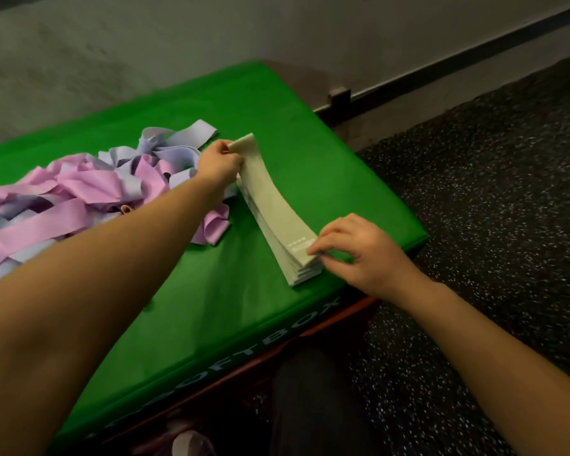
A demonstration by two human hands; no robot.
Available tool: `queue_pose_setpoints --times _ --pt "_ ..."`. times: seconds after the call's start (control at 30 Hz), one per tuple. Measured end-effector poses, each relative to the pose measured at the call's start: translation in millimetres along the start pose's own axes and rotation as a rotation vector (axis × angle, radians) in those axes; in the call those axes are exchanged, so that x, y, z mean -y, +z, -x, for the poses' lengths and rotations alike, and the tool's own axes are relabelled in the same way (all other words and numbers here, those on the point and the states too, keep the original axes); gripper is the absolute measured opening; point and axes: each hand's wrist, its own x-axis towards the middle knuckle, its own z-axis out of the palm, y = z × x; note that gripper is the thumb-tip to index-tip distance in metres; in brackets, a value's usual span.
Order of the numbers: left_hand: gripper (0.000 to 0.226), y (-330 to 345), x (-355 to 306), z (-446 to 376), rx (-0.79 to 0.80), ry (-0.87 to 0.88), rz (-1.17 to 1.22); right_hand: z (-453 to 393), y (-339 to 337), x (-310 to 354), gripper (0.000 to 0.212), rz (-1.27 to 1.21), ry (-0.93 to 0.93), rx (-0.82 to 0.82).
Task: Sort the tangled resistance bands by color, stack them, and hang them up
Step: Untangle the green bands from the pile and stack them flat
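- My left grip [219,162] is clamped on the far end of the top green band [270,199], lifting it.
- My right grip [352,248] pinches the near end against the green stack [301,273] on the counter [195,307].

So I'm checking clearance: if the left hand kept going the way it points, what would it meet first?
Probably bare green box top, then the wall; the left hand already grips the pale green band. Depth unclear.

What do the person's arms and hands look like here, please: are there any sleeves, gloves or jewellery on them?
Both arms are bare up to the frame edge, with no sleeves in view. The left hand and right hand wear no gloves, and no rings, watch or bracelets show on the fingers or wrists. Nails look short and unpainted, though the picture is slightly soft.
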Motion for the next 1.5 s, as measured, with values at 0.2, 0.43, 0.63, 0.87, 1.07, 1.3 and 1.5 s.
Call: queue_pose_setpoints --times 0.2,0.43,0.63,0.87,1.07,1.3,1.5 --pt "0.029 2 27 -10 0.001 0.05 -0.27 7 11 -1 0.018 -0.032 0.019 0.168" --pt "0.023 -1 37 -29 -0.154 0.292 -0.529 7 13 -1 0.025 -0.167 0.135 0.177" --pt "0.046 -3 33 -34 0.024 0.29 -0.536 5 15 -1 0.023 -0.182 0.186 0.175" --pt "0.044 -6 21 -29 -0.01 0.304 -0.663 2 11 13 0.03 -0.146 0.217 0.242" --pt "0.039 -32 12 0 0.012 0.409 -0.615 -2 1 33 0.037 -0.117 0.239 0.187" --pt "0.029 -101 33 69 0.03 0.595 -0.646 -18 4 80 0.025 -0.144 0.211 0.222" --pt "0.028 -177 79 140 -0.036 0.618 -0.654 -33 29 135 0.022 -0.137 0.114 0.27"
